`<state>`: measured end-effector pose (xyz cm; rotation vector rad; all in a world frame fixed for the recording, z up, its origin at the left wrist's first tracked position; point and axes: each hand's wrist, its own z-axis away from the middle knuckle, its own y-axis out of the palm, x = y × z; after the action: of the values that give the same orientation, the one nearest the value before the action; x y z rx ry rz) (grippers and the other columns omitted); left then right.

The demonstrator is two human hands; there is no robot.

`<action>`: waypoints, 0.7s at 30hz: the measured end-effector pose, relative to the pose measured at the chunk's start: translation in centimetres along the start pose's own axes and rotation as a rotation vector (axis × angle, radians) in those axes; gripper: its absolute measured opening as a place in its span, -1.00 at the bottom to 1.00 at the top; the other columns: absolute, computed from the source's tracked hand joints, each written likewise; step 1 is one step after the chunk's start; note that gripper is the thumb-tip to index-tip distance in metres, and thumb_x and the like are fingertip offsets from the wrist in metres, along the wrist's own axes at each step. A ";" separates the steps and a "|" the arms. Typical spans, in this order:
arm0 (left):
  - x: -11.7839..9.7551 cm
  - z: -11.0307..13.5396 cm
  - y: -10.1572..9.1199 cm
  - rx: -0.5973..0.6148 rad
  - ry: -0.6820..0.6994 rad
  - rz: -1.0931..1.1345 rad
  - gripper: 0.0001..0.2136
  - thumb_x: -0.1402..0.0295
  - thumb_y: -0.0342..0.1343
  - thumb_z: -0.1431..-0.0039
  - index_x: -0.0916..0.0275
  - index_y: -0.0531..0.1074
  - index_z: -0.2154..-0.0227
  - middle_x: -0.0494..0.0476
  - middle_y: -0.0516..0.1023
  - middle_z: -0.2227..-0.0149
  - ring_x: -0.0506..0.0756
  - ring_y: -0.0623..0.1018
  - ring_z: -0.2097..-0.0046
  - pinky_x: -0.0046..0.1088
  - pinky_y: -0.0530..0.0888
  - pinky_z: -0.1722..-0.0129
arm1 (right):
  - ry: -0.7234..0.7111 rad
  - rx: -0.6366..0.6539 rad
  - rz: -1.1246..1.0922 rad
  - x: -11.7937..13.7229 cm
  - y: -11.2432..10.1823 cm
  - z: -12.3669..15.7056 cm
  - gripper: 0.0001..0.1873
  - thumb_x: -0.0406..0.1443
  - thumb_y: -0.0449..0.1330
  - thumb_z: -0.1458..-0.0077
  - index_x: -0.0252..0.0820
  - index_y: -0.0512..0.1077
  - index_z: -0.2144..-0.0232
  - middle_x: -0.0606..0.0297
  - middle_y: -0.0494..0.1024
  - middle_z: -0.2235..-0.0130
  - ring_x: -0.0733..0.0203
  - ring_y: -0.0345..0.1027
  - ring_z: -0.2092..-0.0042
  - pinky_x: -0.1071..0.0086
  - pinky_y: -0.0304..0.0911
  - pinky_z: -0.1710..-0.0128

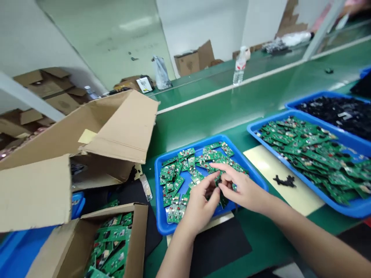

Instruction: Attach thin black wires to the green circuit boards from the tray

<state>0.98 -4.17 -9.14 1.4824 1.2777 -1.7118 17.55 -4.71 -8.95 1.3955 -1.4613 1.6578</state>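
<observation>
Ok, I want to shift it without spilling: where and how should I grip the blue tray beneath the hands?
Probably take the blue tray by its raised rim, left and right sides together, coming from outside: it lies flat, and loose green boards cover much of its floor.

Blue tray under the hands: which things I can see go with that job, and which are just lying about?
Likely part of the job:
left hand and right hand, close together over the tray
blue tray
green circuit boards in it
maybe the black pieces on yellow paper

Probably just lying about:
water bottle
plastic bag
</observation>
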 end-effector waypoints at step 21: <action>2.0 -0.4 1.3 -0.128 0.092 -0.268 -0.71 0.59 -0.06 0.03 0.26 0.57 0.40 0.15 0.63 0.41 0.10 0.57 0.42 -0.57 0.29 0.50 | 0.098 -0.062 0.061 -7.5 2.2 -1.4 -0.40 -0.13 0.13 0.00 -0.31 0.33 -0.07 0.32 0.30 0.60 0.18 0.13 0.56 0.33 0.10 0.51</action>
<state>1.81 -3.95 -11.38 1.3793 1.6656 -1.7037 17.67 -2.21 -16.51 1.2300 -1.4998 1.6794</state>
